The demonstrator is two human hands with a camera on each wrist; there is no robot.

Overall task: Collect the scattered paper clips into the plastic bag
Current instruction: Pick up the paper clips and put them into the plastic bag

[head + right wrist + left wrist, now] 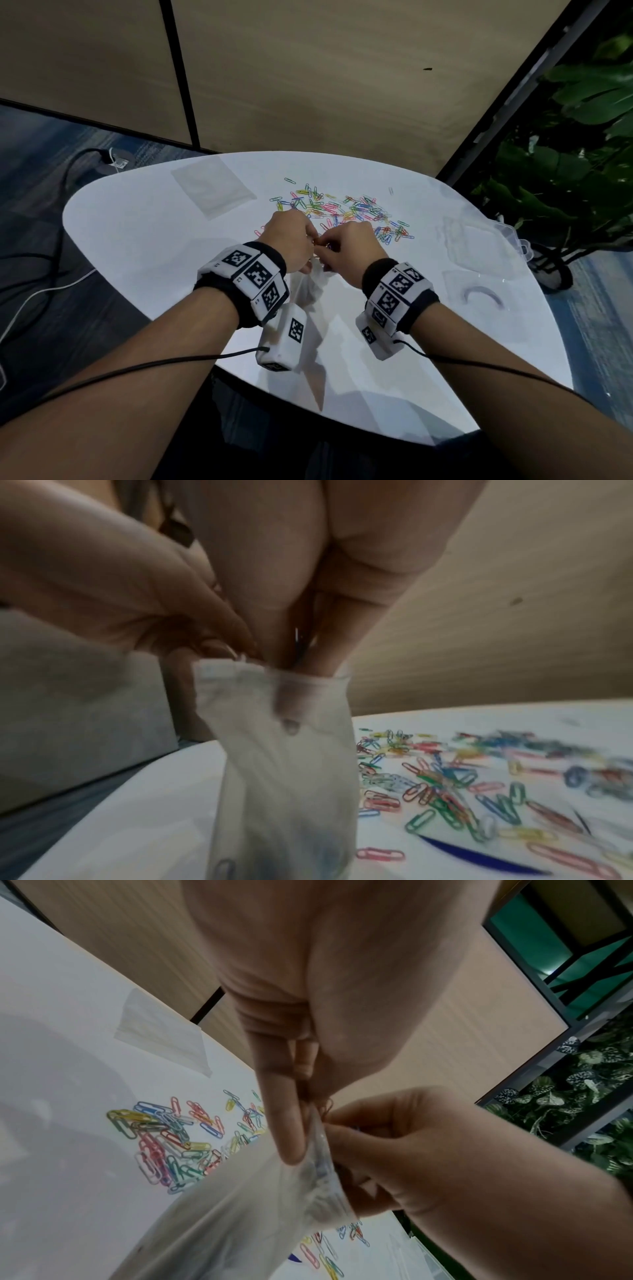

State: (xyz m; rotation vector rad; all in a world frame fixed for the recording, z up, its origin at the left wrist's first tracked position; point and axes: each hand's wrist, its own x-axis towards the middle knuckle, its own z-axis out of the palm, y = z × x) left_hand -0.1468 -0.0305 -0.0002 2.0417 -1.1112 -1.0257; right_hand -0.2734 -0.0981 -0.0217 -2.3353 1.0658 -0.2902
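A heap of coloured paper clips (346, 210) lies scattered on the white table (137, 240), also seen as paper clips (445, 785) in the right wrist view. Just in front of the heap both hands meet above the table. My left hand (310, 240) pinches the rim of a clear plastic bag (310, 284), which hangs down from it. The fingertips of my right hand (294, 674) dip into the mouth of the bag (284, 777), pinching what looks like thin paper clip wire. One clip (291, 726) shows inside the bag, and a few more lie blurred at its bottom.
A second flat clear bag (212, 186) lies at the back left of the table. Clear plastic lids or trays (479, 246) sit at the right, near a leafy plant (565, 154). Cables run over the floor at the left. The table's front edge is close under my forearms.
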